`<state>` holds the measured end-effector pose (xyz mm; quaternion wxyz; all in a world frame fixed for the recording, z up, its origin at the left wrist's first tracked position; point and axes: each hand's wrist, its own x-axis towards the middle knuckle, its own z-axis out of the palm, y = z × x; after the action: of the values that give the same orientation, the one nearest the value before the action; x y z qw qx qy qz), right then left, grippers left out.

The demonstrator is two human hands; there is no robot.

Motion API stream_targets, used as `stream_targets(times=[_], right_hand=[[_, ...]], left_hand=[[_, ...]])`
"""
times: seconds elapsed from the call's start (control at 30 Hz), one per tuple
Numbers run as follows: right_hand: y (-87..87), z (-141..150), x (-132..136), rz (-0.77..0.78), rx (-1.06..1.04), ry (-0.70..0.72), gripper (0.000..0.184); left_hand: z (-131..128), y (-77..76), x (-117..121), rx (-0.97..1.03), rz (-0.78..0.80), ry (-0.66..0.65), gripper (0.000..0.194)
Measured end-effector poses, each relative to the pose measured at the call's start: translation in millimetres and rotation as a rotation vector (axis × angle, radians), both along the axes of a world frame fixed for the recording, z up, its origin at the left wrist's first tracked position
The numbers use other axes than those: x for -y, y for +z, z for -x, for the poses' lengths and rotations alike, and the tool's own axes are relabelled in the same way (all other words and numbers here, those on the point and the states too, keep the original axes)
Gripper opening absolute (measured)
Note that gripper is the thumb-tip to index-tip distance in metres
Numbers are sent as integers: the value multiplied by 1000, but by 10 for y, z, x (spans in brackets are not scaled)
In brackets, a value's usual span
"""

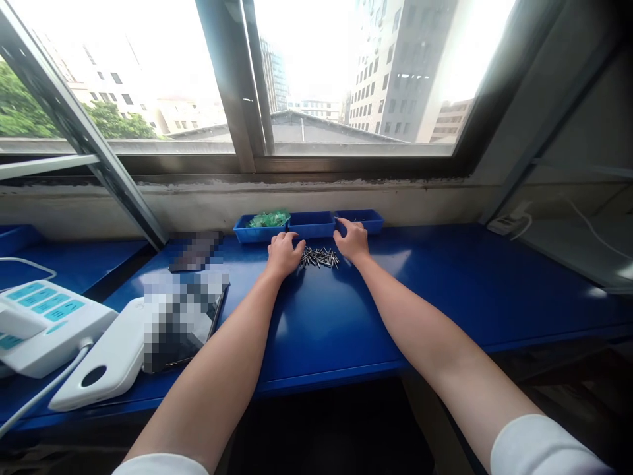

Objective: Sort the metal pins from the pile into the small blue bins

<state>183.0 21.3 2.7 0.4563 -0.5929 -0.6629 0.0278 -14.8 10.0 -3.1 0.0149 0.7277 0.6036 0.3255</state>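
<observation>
A small pile of short, thin metal pieces (320, 257), dark and silver like rivets or screws, lies loose on the blue tabletop (326, 330). At its left edge is my left hand (284, 254), fingers bent and thumb apart from them, with nothing visible in its grasp. My right hand (352, 240) is at the pile's upper right, thumb and index finger spread. Its fingertips reach the front of the right blue bin (373, 224). The middle blue bin (312, 229) stands directly behind the pile. Green packets (270, 219) fill the left blue bin (260, 234).
To the left lie a white power strip (59, 316), a white oblong device (106, 363) and blurred flat items (188, 316). A metal shelf post (119, 178) rises at the left. Behind the bins run a low wall (198, 204) and a window. A cable (524, 221) is at the right.
</observation>
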Motion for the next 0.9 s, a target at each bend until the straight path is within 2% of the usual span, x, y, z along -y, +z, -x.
stream_targets(times=[0.17,0.3,0.4,0.53,0.63,0.73,0.9], right_hand=[[-62,-110,-93,146,136,-135,55],[-114,-132,-145,256,197,-122,64],[-121,-93,-126,218,207,-103,63],[-97,27,-53,115,223,51,44],[-100,119,-16,205,274,173,38],[-129,182,-8,285,344,188,45],[-163,222,-12,260,358,287,30]], left_hand=[[11,-21,-2,-50,116,-20,48],[9,-21,20,-111,190,-76,59],[12,-28,24,-147,200,-95,57],[11,-37,21,-157,178,-103,50],[4,-27,30,-154,158,-118,45],[-8,-11,43,-149,140,-127,41],[-28,-6,49,-143,104,-154,29]])
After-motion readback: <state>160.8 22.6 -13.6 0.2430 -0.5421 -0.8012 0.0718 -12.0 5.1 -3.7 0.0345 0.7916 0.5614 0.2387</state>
